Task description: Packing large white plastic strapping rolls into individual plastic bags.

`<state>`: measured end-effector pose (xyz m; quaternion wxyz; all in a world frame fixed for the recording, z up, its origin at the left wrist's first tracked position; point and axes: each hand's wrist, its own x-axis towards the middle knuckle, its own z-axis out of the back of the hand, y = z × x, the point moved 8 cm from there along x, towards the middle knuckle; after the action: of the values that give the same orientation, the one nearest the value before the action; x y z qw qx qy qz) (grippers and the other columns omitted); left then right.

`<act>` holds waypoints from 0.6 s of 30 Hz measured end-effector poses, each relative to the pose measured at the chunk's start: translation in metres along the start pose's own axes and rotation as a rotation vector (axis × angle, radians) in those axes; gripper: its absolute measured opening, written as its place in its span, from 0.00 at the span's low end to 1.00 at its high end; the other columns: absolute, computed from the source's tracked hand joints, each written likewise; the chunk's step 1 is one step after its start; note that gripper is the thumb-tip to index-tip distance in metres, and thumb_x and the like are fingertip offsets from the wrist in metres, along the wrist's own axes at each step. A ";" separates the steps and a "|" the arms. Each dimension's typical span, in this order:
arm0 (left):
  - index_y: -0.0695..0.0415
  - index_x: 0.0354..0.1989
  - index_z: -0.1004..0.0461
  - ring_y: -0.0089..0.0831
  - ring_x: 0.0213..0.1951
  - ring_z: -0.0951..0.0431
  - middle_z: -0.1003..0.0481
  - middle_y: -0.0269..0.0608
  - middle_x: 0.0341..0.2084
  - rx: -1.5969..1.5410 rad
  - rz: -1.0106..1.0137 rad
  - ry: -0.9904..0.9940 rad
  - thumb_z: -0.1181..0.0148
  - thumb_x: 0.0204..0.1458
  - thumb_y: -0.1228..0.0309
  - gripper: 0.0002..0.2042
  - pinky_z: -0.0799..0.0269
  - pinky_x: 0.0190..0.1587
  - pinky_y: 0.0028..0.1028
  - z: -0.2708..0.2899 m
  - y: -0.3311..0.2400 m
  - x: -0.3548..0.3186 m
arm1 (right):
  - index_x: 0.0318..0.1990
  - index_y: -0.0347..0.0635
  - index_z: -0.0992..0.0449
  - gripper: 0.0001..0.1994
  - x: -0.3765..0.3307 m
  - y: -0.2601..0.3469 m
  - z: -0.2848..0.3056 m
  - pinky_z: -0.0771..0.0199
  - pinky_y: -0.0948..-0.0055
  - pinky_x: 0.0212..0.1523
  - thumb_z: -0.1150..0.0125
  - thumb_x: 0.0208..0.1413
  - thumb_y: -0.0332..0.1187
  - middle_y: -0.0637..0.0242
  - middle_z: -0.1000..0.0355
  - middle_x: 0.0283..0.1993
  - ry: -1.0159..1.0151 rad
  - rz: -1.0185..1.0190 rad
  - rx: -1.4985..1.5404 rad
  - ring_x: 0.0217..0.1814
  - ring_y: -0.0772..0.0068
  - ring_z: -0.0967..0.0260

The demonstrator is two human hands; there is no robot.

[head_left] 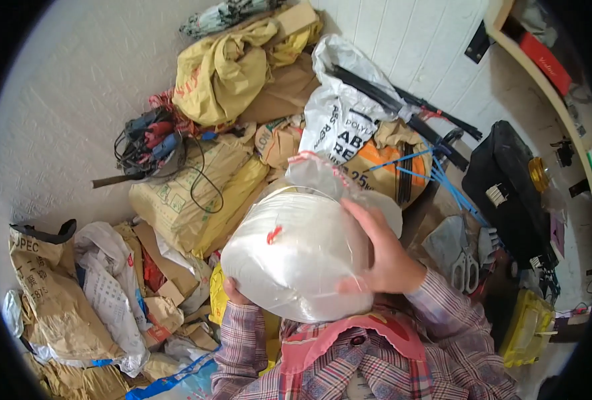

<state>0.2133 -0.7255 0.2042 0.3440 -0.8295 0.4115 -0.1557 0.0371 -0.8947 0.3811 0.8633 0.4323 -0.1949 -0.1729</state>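
A large, shiny roll of whitish plastic film (296, 250) is held up in front of my chest, with a small red mark on its face. My right hand (392, 257) grips its right side, fingers spread over the surface. At the lower left edge my left hand (236, 292) supports the roll; most of its fingers are hidden behind it. Beyond the roll's top edge is a clear plastic bag (316, 175) with a red-marked edge. A pink apron (309, 341) covers my checked shirt just below.
Tan and yellow sacks (189, 183) are heaped ahead, beside a white printed sack (339, 117) holding black strips. Paper bags (52, 287) lie at left. On the right are scissors (466, 270), blue cable ties (452, 187), a black case (509, 193) and a curved shelf edge (549, 80).
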 end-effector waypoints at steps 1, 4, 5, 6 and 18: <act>0.59 0.68 0.50 0.50 0.62 0.37 0.40 0.51 0.63 0.012 -0.081 0.066 0.46 0.43 0.37 0.49 0.36 0.61 0.50 -0.020 -0.010 0.009 | 0.65 0.32 0.46 0.57 -0.005 0.019 0.011 0.44 0.56 0.62 0.23 0.29 0.56 0.44 0.41 0.57 -0.016 0.015 -0.013 0.60 0.49 0.43; 0.59 0.68 0.50 0.48 0.63 0.39 0.42 0.49 0.64 -0.155 -0.031 0.217 0.48 0.47 0.36 0.47 0.40 0.63 0.47 -0.080 -0.022 0.035 | 0.66 0.34 0.46 0.56 -0.023 0.076 0.034 0.41 0.57 0.59 0.22 0.29 0.53 0.48 0.41 0.55 -0.124 0.227 -0.094 0.56 0.50 0.41; 0.59 0.68 0.50 0.48 0.63 0.39 0.42 0.49 0.64 -0.151 -0.047 0.221 0.48 0.47 0.36 0.47 0.40 0.63 0.47 -0.088 -0.023 0.035 | 0.66 0.36 0.45 0.56 -0.034 0.090 0.032 0.41 0.58 0.58 0.21 0.28 0.53 0.49 0.41 0.55 -0.171 0.220 -0.166 0.56 0.51 0.41; 0.58 0.69 0.50 0.46 0.64 0.39 0.43 0.49 0.64 -0.175 0.059 0.237 0.50 0.51 0.39 0.44 0.40 0.64 0.45 -0.092 -0.003 0.040 | 0.66 0.37 0.45 0.57 -0.048 0.101 0.029 0.40 0.58 0.57 0.21 0.27 0.52 0.50 0.41 0.54 -0.232 0.196 -0.249 0.56 0.52 0.41; 0.56 0.69 0.51 0.40 0.65 0.41 0.45 0.49 0.66 -0.190 0.277 0.218 0.54 0.59 0.47 0.35 0.41 0.65 0.41 -0.080 0.071 0.000 | 0.60 0.45 0.32 0.38 -0.070 0.103 -0.106 0.30 0.62 0.40 0.30 0.40 0.49 0.59 0.37 0.44 0.321 0.550 -0.107 0.42 0.59 0.34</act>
<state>0.1290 -0.7907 0.2121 0.2356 -0.7720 0.5693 -0.1565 0.0411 -0.7317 0.3939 0.9189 0.3391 -0.1563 0.1274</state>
